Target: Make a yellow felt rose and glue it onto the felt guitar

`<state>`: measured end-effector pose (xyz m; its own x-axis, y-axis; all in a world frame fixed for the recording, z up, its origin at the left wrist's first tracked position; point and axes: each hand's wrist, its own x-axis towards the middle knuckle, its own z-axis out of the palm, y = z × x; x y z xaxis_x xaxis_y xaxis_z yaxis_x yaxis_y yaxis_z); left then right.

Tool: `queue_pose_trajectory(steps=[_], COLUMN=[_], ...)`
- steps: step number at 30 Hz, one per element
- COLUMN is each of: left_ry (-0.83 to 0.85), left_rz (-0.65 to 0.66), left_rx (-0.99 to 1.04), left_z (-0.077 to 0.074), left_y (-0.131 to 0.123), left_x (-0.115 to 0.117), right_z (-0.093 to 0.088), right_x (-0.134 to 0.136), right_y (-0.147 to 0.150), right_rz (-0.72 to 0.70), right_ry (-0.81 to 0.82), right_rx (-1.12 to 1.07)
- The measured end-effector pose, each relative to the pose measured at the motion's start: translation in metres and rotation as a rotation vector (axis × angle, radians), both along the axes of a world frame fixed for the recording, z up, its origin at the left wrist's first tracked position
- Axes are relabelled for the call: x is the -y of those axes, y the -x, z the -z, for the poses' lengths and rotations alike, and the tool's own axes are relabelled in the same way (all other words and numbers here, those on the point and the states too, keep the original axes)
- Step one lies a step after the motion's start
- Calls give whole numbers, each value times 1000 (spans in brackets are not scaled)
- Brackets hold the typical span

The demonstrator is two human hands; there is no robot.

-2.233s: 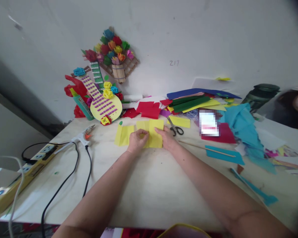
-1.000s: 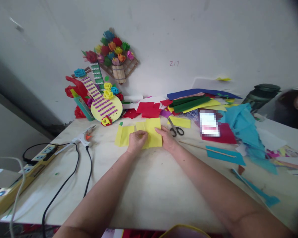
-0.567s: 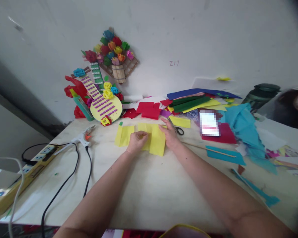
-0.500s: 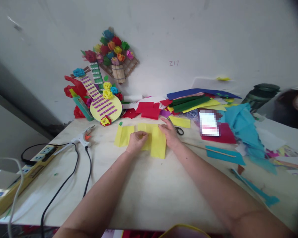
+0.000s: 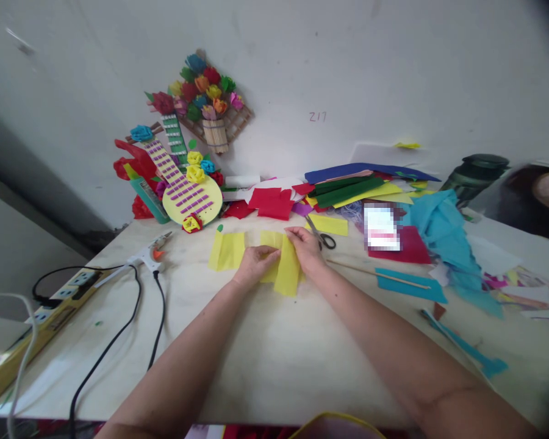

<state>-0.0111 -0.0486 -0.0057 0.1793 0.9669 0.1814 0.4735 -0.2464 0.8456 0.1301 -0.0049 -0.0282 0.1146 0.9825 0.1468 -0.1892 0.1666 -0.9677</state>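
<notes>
A piece of yellow crepe paper [image 5: 287,274] is between my two hands, just above the table, with its right part hanging as a folded flap. My left hand [image 5: 257,262] pinches it near the middle, fingers closed. At its upper right edge, my right hand [image 5: 304,247] grips the paper between thumb and fingers. Another yellow paper piece [image 5: 230,250] lies flat to the left, partly behind my left hand. Scissors [image 5: 324,236] with black handles rest just beyond my right hand, beside a small yellow strip [image 5: 333,225].
A hot glue gun [image 5: 149,259] and a power strip [image 5: 50,323] with cords stand left. Behind are a paper-flower guitar [image 5: 192,204], a green glue bottle [image 5: 149,198] and stacked coloured paper [image 5: 348,189]. To the right lie a stick [image 5: 375,272], blue paper [image 5: 412,289] and a phone [image 5: 382,228].
My right hand has drawn slightly inward, and the right part of the yellow paper has narrowed and folded over. The scissors now show more. The view has shifted a little.
</notes>
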Motion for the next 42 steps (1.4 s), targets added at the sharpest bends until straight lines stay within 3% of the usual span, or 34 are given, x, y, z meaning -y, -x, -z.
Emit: queue_pose_trajectory(steps=[8,16,20,25,28,32,42], left_ry=[102,118,34,-253,-402,-484,-591], left_rz=[96,172,81,-199,-300,-291,-223], left_rx=[18,26,-11,-149,-357,-611,-840], left_z=[-5,-7,-3,0,1,3,0], left_y=[-2,-3,-5,-1,0,-3,-9], left_x=[6,8,4,0,1,6,13], right_z=[-1,2,0,-11,-16,-19,-12], right_x=[3,-1,0,9,18,31,25], right_y=[0,0,-3,-8,-6,4,11], right_rz=[17,154,222,446,328,141,131], right_ry=[-61,-218,-318,-488,-449,-404,-286], right_rx=[125,305,431,643,683,664,634])
